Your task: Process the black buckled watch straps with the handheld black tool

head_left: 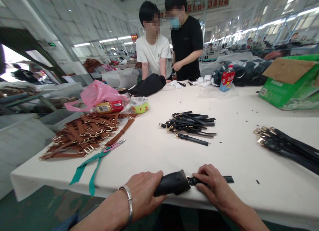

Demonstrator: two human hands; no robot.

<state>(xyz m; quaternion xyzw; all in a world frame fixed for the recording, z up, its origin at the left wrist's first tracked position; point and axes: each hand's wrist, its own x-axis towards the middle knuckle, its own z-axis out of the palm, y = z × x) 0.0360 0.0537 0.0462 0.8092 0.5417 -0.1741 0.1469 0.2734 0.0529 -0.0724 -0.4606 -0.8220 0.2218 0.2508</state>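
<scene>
My left hand (pixel 144 192), with a silver bangle at the wrist, is closed around one end of a wide, curved black leather piece (pixel 174 183). From the piece's right end runs a narrow black strap (pixel 228 179) with a gold buckle (pixel 188 181). The fingers of my right hand (pixel 211 183) are closed on this strap just right of the buckle, near the table's front edge. Beyond my hands lies a pile of short black buckle straps (pixel 191 119), with one single strap (pixel 191 138) in front of it.
Brown buckle straps (pixel 84 129) are heaped at left, beside pink-handled scissors (pixel 113 147) with a teal ribbon (pixel 86 166). Longer black straps (pixel 286 146) and a green box (pixel 286 91) are at right. Two people stand across the white table (pixel 139 148), near a red-capped bottle (pixel 227 79).
</scene>
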